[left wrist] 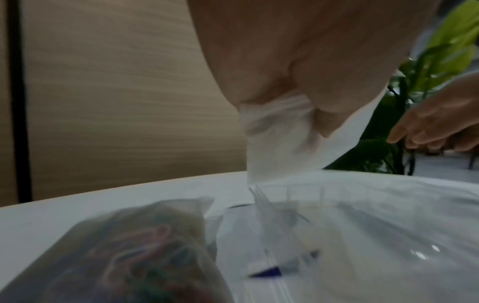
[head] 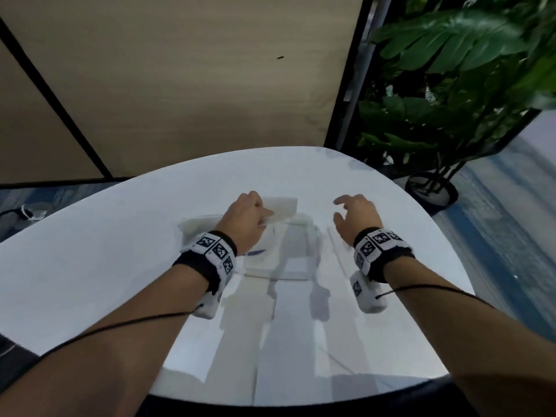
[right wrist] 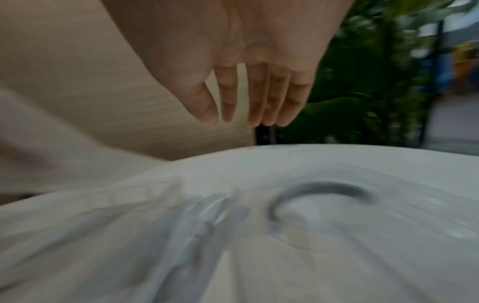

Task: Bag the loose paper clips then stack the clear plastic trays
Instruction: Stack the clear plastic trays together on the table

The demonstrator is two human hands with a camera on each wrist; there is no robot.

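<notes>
A thin white bag [head: 281,209] is pinched by the left hand [head: 245,219] at frame centre; the right hand [head: 355,216], relaxed and empty, is seen just right of the clear trays [head: 288,254].

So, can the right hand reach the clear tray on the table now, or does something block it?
Probably yes. The right hand hangs open and empty just right of the clear tray. The left hand, gripping a white bag, sits over its far left corner only.
</notes>
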